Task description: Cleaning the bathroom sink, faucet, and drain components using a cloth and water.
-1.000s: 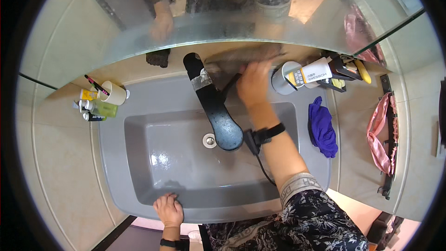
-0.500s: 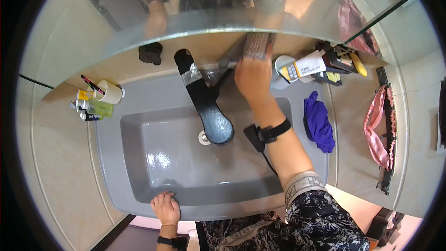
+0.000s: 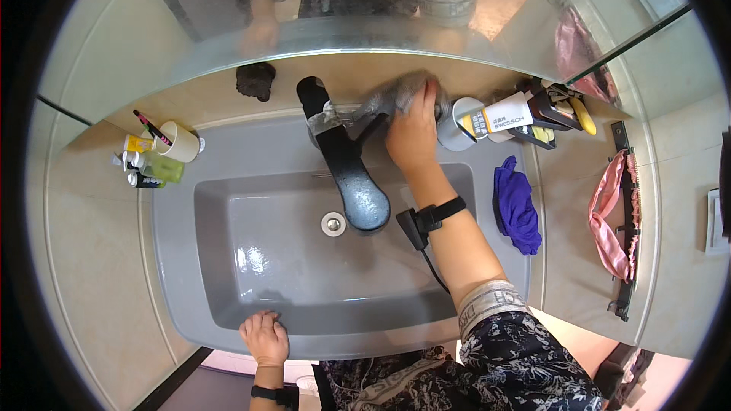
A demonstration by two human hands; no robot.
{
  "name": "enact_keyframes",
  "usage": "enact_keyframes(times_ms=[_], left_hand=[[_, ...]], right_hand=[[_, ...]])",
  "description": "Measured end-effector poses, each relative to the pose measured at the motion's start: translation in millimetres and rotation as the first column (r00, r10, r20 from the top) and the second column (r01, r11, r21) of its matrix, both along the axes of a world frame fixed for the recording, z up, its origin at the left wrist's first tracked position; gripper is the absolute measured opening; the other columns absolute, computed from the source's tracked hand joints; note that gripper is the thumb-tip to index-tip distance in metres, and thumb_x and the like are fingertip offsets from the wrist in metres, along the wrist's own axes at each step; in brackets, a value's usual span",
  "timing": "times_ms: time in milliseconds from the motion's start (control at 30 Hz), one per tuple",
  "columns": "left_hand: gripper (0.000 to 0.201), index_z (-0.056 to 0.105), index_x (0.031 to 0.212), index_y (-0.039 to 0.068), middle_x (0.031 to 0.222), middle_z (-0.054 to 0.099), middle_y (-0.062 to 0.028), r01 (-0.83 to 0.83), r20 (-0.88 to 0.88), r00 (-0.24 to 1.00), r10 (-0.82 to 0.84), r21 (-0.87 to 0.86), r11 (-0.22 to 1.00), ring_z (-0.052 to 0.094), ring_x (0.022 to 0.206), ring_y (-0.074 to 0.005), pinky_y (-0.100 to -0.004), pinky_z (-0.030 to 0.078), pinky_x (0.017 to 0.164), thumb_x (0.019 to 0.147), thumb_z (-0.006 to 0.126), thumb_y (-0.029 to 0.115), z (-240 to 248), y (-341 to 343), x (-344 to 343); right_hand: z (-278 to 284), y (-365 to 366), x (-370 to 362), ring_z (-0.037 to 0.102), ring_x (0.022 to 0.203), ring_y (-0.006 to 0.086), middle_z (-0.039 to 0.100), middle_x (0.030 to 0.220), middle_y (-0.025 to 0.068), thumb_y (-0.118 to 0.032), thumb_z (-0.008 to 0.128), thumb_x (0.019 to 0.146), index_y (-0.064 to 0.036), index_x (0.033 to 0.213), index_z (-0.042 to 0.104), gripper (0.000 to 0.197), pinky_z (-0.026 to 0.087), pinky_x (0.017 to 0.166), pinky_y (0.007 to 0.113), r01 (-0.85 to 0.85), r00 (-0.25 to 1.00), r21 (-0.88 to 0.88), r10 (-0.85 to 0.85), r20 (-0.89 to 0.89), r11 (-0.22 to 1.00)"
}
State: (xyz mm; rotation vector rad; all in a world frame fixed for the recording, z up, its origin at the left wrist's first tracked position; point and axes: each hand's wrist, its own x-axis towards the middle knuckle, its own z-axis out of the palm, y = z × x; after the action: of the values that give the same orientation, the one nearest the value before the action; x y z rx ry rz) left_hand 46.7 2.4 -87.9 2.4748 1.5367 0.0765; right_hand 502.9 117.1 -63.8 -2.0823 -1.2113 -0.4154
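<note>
My right hand (image 3: 413, 135) reaches to the back of the grey sink (image 3: 173, 259). Its fingers are closed on a grey cloth (image 3: 392, 93), which is bunched against the back ledge and the wall, behind and to the right of the black faucet (image 3: 358, 190). Part of the cloth is hidden under the fingers. Just right of that hand stands a white cup (image 3: 454, 137) beside a white tube (image 3: 506, 116). My left hand (image 3: 264, 337) rests on the front rim, fingers stretched out, holding nothing.
A purple cloth (image 3: 515, 205) lies on the right rim. Pink headbands (image 3: 604, 213) hang from a black wall rail (image 3: 623, 289). A cup with a toothbrush (image 3: 181, 144) and a green bottle (image 3: 165, 168) stand back left. A mirror (image 3: 365, 34) overhangs the back ledge.
My right hand has brought the cloth down from the mirror's lower edge to the back ledge, where it now spreads leftward toward the faucet. My left hand stays on the front rim.
</note>
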Motion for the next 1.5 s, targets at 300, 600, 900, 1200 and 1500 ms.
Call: enact_keyframes(times_ms=[300,600,900,1200,1500], left_hand=[[0.016,0.065,0.084,0.011,0.099,0.061,-0.0041,-0.029,0.010,1.000,0.030,-0.036,0.999,0.052,0.095,-0.0248,-0.0397,0.033,0.092,0.071,0.056,0.013,2.8,0.3,-2.4],[0.014,0.065,0.082,0.011,0.097,0.062,-0.0041,-0.024,0.037,0.999,0.025,-0.014,1.000,0.052,0.095,-0.0245,-0.0397,0.033,0.092,0.071,0.056,0.012,2.8,-0.6,-3.5],[0.014,0.065,0.080,0.011,0.093,0.063,-0.0026,-0.025,0.017,1.000,0.025,0.006,1.000,0.053,0.093,-0.0236,-0.0394,0.034,0.091,0.070,0.056,0.012,4.4,-0.5,-1.5],[0.013,0.066,0.080,0.012,0.089,0.062,-0.0023,-0.030,0.067,0.997,0.027,0.054,0.998,0.054,0.091,-0.0237,-0.0396,0.035,0.088,0.069,0.057,0.011,4.1,1.6,-1.3],[0.026,0.063,0.095,0.009,0.110,0.059,-0.0082,-0.097,0.280,0.951,0.134,-0.143,0.985,0.050,0.110,-0.0288,-0.0424,0.032,0.098,0.069,0.063,0.006,15.1,34.4,-25.9]], right_hand=[[15.3,29.8,20.2,0.051,0.091,0.0514,0.055,0.093,0.0373,-0.013,0.054,0.079,0.0128,0.093,0.048,0.030,0.037,0.086,0.057,0.367,0.894,0.060,-0.334,-0.297,0.928],[5.2,8.6,-1.6,0.053,0.083,0.0513,0.056,0.086,0.0364,-0.012,0.055,0.080,0.0107,0.087,0.049,0.025,0.040,0.078,0.058,0.186,0.961,-0.103,-0.203,-0.186,0.977],[-10.6,-4.7,7.9,0.053,0.108,0.0419,0.063,0.092,0.0219,-0.012,0.054,0.082,0.0018,0.092,0.057,0.017,0.042,0.094,0.045,-0.127,0.962,-0.455,0.222,0.161,0.882],[-55.9,-1.1,-52.4,0.046,0.110,0.0367,0.051,0.116,0.0166,-0.017,0.059,0.081,-0.0088,0.119,0.056,0.039,0.038,0.093,0.046,-0.384,0.908,-0.062,0.365,-0.204,0.921],[-40.7,-26.3,-95.7,0.051,0.095,0.0365,0.055,0.099,0.0157,0.009,0.052,0.069,-0.0033,0.105,0.058,0.038,0.043,0.082,0.044,-0.326,0.945,-0.096,0.320,-0.069,0.941]])
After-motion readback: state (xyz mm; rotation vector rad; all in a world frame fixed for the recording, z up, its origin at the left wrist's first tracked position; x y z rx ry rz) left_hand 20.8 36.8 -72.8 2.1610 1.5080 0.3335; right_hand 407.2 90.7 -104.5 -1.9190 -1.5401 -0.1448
